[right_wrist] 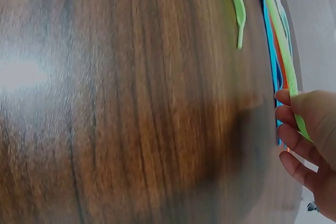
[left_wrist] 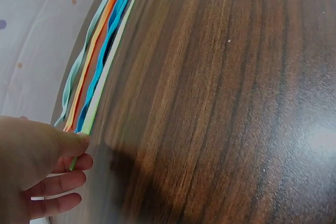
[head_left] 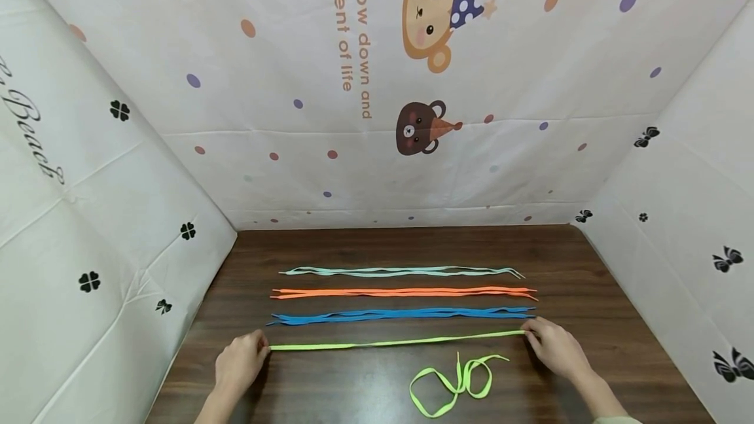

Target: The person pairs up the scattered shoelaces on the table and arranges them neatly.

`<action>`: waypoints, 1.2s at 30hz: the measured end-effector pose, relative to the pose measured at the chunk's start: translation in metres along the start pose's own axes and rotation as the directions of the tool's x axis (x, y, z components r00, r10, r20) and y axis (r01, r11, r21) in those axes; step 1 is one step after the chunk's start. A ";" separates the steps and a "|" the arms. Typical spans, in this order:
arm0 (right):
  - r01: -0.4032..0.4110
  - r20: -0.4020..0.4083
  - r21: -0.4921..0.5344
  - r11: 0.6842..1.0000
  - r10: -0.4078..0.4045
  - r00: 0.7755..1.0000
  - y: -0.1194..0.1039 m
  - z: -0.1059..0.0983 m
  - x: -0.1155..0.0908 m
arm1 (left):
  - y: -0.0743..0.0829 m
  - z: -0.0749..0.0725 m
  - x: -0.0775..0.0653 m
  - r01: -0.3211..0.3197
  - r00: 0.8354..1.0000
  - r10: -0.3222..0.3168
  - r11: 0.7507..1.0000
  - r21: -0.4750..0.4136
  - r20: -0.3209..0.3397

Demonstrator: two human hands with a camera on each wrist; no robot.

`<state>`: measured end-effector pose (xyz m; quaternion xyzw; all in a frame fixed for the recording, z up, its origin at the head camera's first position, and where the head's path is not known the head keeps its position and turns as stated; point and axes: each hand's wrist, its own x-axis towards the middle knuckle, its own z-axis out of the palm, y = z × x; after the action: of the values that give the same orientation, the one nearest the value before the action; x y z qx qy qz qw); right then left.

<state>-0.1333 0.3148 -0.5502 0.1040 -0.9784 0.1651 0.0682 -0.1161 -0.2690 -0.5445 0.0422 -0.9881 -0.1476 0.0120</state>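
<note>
A yellow-green shoelace (head_left: 400, 343) is stretched nearly straight across the table, in front of the blue laces. My left hand (head_left: 240, 360) pinches its left end; in the left wrist view the lace tip (left_wrist: 73, 163) pokes out below the thumb. At the other end my right hand (head_left: 556, 345) pinches the lace between thumb and fingers, with a short tail (right_wrist: 301, 125) showing past the thumb in the right wrist view. A second yellow-green shoelace (head_left: 432, 414) lies in loose loops on the table, nearer the front and right of the middle.
Behind the stretched lace lie blue shoelaces (head_left: 400, 313), then orange shoelaces (head_left: 406, 292), then pale mint shoelaces (head_left: 400, 272), all in roughly parallel rows. The dark wooden table (head_left: 330, 385) is bounded by white printed cloth (head_left: 283, 175) at the back and both sides.
</note>
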 end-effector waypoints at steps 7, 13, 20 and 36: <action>-0.012 -0.051 -0.018 1.000 0.011 0.999 0.010 0.003 -0.005 | 0.002 0.002 0.004 0.009 0.999 -0.009 1.000 -0.001 0.036; -0.011 -0.081 -0.032 0.999 0.008 0.997 0.016 0.008 -0.006 | 0.003 0.001 0.006 0.006 1.000 -0.006 1.000 0.003 0.016; -0.049 -0.069 -0.024 0.999 0.047 0.997 0.018 0.011 -0.009 | 0.002 0.003 0.008 0.025 1.000 -0.025 1.000 -0.006 0.018; 0.036 -0.172 -0.076 0.996 -0.049 0.984 0.018 0.019 -0.009 | 0.000 0.005 0.009 0.026 1.000 -0.026 1.000 -0.009 0.007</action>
<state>-0.1306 0.3266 -0.5749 0.1074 -0.9717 0.1365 0.1604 -0.1255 -0.2685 -0.5495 0.0543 -0.9868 -0.1525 0.0069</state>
